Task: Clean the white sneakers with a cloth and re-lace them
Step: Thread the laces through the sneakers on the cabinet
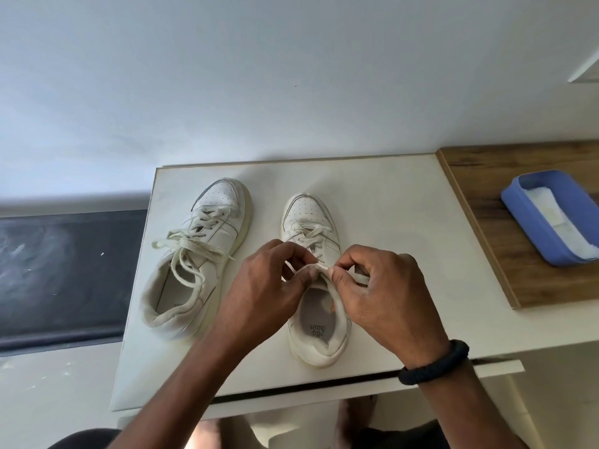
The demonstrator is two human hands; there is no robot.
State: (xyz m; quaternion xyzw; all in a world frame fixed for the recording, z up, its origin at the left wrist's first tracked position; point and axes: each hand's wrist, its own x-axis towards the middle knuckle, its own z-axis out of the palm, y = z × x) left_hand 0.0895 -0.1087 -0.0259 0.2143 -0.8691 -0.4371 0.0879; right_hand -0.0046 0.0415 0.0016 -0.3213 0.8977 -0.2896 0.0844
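Observation:
Two white sneakers stand side by side on a white table (pixel 389 222), toes pointing away from me. The left sneaker (pixel 197 260) is laced, its bow loose and spread over the tongue. Over the tongue of the right sneaker (pixel 319 319) both hands work. My left hand (pixel 269 286) pinches the white lace (pixel 311 268) near the top eyelets. My right hand (pixel 376 286) pinches the same lace close beside it, fingers curled. A folded white cloth (pixel 551 215) lies in a blue tray (pixel 531 234) at the right.
The blue tray sits on a wooden board (pixel 486 222) along the table's right side. A dark slab (pixel 64 270) lies lower down to the left of the table. A pale wall rises behind. My feet show under the table's front edge.

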